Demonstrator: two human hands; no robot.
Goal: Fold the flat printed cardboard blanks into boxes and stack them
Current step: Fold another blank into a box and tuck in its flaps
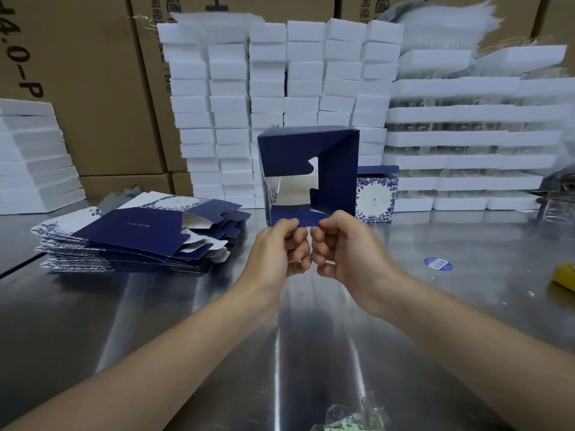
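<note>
Matt navy cardboard box [337, 178] with silvery lining; glossy metal table [311, 337].

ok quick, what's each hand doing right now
Left hand: pinches the near bottom edge of the half-folded blue box.
Right hand: pinches the same edge, right beside it.

This is a packing room, a place where boxes get made and filled. Big brown cartons [93, 88] with black print are piled up along the back. In front of them stand tall piles of white foam blocks [267, 73] and long white trays [466, 138]. The work table [93, 306] is shiny metal. On it lies a pile of flat blue cards [124, 231], and one finished box [376, 197] with blue leaves stands near the foam. A half-made box [339, 175] is held up over the table.
</note>
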